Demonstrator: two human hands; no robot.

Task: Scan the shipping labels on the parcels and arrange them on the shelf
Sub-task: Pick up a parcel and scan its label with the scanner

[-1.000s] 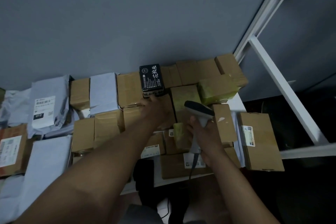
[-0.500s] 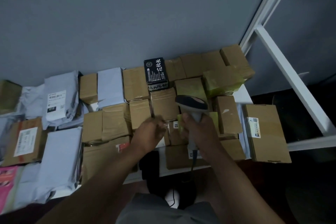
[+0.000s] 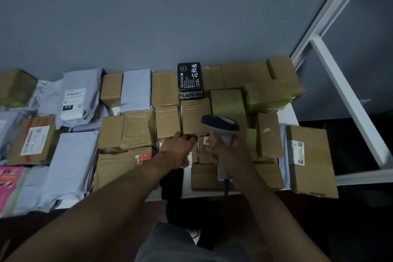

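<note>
- left hand reaches in over the parcels; fingertips curled onto the near edge of a small brown box just beyond them; whether they truly grip it or only touch, cannot tell
- right hand clenched round the handle of the scanner; the scanner head sits just above its fingers, pointing away over the boxes
- a small white label shows in the gap between the two sets of fingers; too blurred to read
- black printed box stands beyond the left fingertips, past the brown box; long carton with side label lies well right of the right fingers
- step in hand, by my reading: pick out the next parcel and scan it; best to turn the label face up toward the scanner head, hold the parcel flat and steady; keep fingers clear of the barcode
</note>
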